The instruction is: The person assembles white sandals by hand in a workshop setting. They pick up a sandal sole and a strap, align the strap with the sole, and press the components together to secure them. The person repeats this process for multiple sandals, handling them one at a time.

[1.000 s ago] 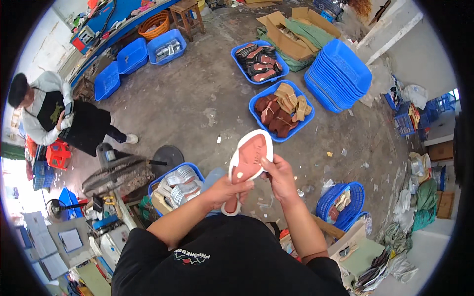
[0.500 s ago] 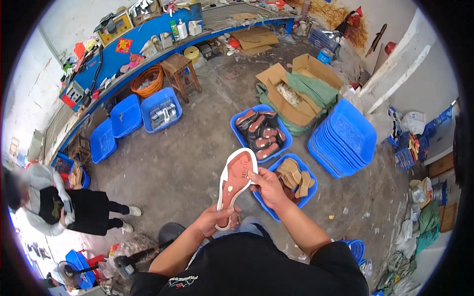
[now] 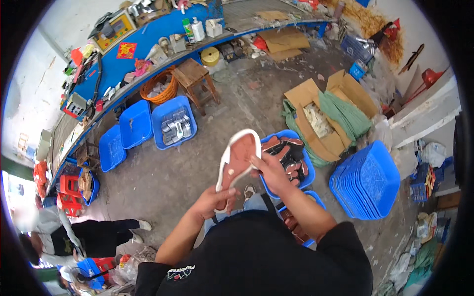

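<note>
A shoe sole (image 3: pixel 242 157), reddish-brown inside a raised white rim, is stretched between my two hands in front of my body. Its narrow heel end is gripped by my left hand (image 3: pixel 213 201), thumb on top. Around the right edge of its broader front part, my right hand (image 3: pixel 272 173) is closed with the thumb pressed on the brown face. A small pale spot shows near the sole's middle. Just behind my right hand stands a blue basin (image 3: pixel 312 170) of black and reddish-brown shoe pieces (image 3: pixel 284 150). My right forearm partly covers a second blue basin (image 3: pixel 316 198) with brown pieces.
To the right rise stacked blue basins (image 3: pixel 363 185), with an opened cardboard box (image 3: pixel 302 93) and green cloth (image 3: pixel 340 118) beyond. A wooden stool (image 3: pixel 190 74) and a basin of grey pieces (image 3: pixel 175 126) stand left, near a long workbench (image 3: pixel 163 66). Another person (image 3: pixel 94 237) is at lower left.
The view has shifted, so basins and box appear farther right, and a shoe on the floor now shows below the sole. Both hands keep their hold on the sole.
</note>
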`<state>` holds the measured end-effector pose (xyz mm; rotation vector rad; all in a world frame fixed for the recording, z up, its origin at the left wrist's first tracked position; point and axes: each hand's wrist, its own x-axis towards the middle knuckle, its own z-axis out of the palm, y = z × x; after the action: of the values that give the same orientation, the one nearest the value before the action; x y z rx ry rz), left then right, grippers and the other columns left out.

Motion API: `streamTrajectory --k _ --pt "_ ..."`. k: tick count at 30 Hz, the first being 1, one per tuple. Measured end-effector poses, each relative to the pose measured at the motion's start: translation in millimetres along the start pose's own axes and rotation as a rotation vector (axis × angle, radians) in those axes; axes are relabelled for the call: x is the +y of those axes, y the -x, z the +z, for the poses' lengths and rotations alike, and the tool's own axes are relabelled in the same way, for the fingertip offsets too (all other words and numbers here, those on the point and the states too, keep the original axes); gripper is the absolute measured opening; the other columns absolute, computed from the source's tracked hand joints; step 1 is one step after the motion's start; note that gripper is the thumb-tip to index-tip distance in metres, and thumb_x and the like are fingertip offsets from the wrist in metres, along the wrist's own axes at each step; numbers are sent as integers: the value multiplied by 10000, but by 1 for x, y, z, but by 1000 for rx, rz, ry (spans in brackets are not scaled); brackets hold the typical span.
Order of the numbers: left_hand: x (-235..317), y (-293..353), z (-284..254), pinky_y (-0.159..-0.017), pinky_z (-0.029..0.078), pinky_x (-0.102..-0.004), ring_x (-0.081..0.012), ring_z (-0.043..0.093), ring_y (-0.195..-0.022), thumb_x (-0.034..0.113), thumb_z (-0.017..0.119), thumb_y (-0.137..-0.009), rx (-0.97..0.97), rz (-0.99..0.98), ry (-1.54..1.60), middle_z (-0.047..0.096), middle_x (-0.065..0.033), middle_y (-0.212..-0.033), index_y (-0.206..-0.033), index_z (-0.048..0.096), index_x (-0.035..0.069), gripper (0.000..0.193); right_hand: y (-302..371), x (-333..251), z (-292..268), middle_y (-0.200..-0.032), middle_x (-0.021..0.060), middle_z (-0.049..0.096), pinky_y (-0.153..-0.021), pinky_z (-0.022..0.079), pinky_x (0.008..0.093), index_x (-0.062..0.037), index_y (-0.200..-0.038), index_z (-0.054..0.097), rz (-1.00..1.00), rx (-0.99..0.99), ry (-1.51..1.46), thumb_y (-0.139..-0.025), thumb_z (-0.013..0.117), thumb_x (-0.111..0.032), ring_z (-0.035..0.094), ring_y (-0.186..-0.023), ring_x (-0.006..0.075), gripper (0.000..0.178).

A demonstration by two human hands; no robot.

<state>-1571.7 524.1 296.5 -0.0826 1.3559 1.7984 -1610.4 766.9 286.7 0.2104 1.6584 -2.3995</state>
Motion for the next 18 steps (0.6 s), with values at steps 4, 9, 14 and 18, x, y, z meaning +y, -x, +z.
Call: streamTrajectory --k 4,9,14,18 --pt "60 -39 -16 -754 550 -371 -292 724 -827 281 631 -1033 -92 102 80 713 -181 -906 -1228 615 -48 383 -61 -49 2 -824 -20 664 -675 485 240 -48 -996 691 -50 -99 41 -1041 671 -353 592 -736 60 309" --pt "120 -113 -17 -843 590 -433 -307 732 -903 260 618 -1040 -305 55 10 720 -178 -989 -1283 595 -24 374 -59 -64 -18 -806 -31 635 -651 479 244 -43 -945 686 -204 127 33 -1032 689 -364 562 -721 47 333" --pt "148 -183 -2 -727 565 -399 -251 696 -802 210 636 -1037 -617 -99 -335 707 -125 -912 -1254 630 3 300 -5 -36 -11 -714 -58 556 -569 406 252 -55 -897 692 -239 624 -3 -1017 718 -328 498 -649 35 299" --pt "168 -207 34 -663 504 -339 -186 587 -696 162 613 -1054 -939 -428 -265 608 -58 -800 -1166 629 20 181 29 -48 33 -655 -66 553 -549 367 232 -81 -856 683 -419 967 -80 -1028 707 -296 480 -607 25 276"
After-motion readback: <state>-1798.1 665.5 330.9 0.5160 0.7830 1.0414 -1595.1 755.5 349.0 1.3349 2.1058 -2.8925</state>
